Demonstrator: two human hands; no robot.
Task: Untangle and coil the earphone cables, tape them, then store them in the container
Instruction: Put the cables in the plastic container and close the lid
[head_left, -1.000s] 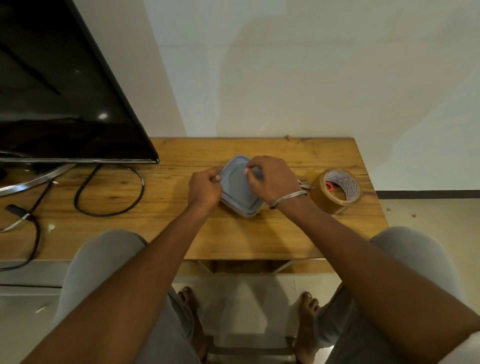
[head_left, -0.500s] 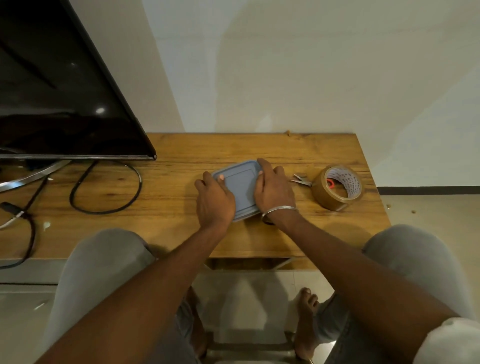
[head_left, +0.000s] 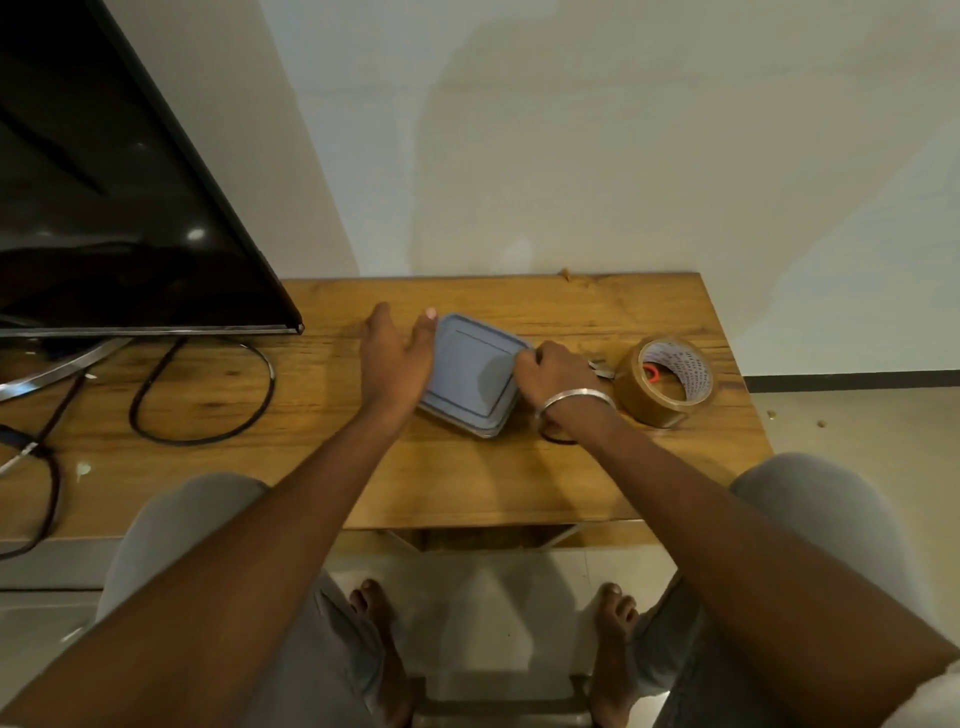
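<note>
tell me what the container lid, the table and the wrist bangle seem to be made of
The container lid is likely plastic, matte grey-blue, with a moulded raised border. The table is wood or wood-look laminate, warm brown with visible grain; I cannot tell which. The bangle is metal, perhaps steel or silver, judging by its bright polished glint.

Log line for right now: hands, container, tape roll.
left hand: open, beside container | right hand: grips container's right edge | container: closed, on table | tape roll: right of it, untouched
</note>
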